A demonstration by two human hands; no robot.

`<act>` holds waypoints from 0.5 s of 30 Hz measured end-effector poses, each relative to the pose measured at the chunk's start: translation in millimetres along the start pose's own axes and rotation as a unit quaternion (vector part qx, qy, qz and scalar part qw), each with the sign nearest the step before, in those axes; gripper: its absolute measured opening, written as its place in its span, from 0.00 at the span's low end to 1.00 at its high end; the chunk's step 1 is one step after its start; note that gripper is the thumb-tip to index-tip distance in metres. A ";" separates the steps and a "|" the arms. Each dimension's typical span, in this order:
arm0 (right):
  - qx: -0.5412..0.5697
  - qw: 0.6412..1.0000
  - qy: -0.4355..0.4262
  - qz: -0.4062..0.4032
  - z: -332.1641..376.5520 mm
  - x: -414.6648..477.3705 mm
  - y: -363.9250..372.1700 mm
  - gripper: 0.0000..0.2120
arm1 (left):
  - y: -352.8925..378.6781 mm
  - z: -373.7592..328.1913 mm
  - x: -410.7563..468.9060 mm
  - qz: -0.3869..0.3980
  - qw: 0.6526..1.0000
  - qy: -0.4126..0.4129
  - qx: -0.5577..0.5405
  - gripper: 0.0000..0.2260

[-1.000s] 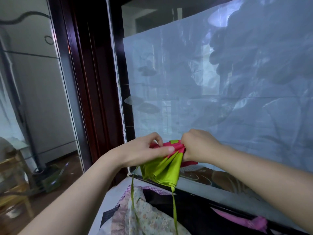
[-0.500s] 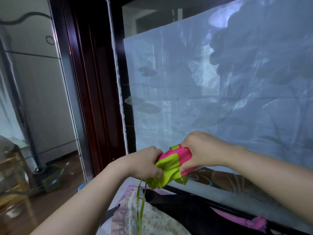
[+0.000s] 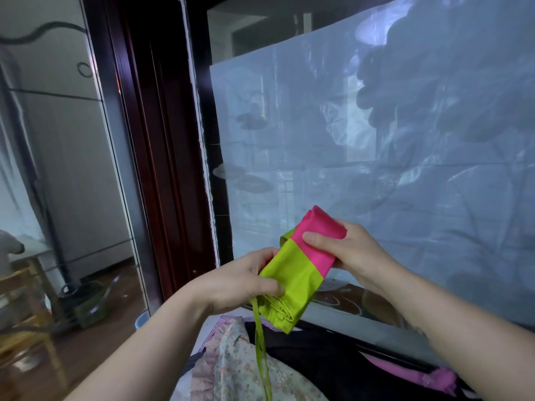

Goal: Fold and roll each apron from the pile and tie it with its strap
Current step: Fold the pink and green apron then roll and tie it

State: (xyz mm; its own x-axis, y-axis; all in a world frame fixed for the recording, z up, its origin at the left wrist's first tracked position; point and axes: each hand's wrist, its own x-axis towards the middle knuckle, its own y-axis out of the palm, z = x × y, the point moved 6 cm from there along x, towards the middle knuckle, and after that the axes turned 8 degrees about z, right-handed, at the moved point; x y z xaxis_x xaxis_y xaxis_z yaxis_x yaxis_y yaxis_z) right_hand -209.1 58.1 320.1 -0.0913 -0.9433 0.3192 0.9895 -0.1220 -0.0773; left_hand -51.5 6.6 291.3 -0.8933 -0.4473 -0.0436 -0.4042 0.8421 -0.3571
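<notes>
One rolled apron [image 3: 299, 274] midair, left hand [image 3: 246, 280] bottom edge, right hand [image 3: 354, 250] top

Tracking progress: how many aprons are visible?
4: green-pink roll in left hand and right hand; floral one below; black one beside it; pink one lower right. Others may be hidden.

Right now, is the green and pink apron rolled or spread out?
Rolled: the apron is a bundle held between left hand and right hand; its strap hangs loose, untied.
</notes>
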 end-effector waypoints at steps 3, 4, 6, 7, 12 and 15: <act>0.015 0.999 0.021 0.025 -2.9 1.6 2.5 0.18 | 8.7 1.7 -1.7 0.049 0.997 0.002 -0.057 0.27; 0.005 1.000 0.011 0.004 -2.0 3.8 -0.3 0.17 | 10.2 0.5 -2.7 0.065 0.995 0.005 -0.072 0.27; -0.011 0.999 -0.003 -0.032 -1.7 6.6 -3.0 0.15 | 10.6 -2.5 -3.1 0.075 0.994 0.004 -0.079 0.28; -0.015 0.999 -0.011 -0.039 -0.1 6.8 -2.7 0.14 | 10.7 -3.9 -2.8 0.070 0.994 -0.001 -0.079 0.29; -0.069 0.996 -0.046 -0.013 19.6 7.6 3.3 0.17 | 13.3 -11.4 -1.8 0.043 0.996 -0.018 -0.074 0.20; -0.029 0.997 -0.054 -0.039 25.1 12.8 4.1 0.26 | 17.6 -17.2 0.7 0.008 0.992 0.019 -0.125 0.14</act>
State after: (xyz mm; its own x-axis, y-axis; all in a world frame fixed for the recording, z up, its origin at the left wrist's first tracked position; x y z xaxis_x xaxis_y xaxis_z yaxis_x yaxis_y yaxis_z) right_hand -203.4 53.3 347.5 -0.1515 -0.8916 0.4267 0.9714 -0.2142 -0.1027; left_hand -62.6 26.3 301.0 -0.9046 -0.4262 -0.0102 -0.4224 0.8992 -0.1138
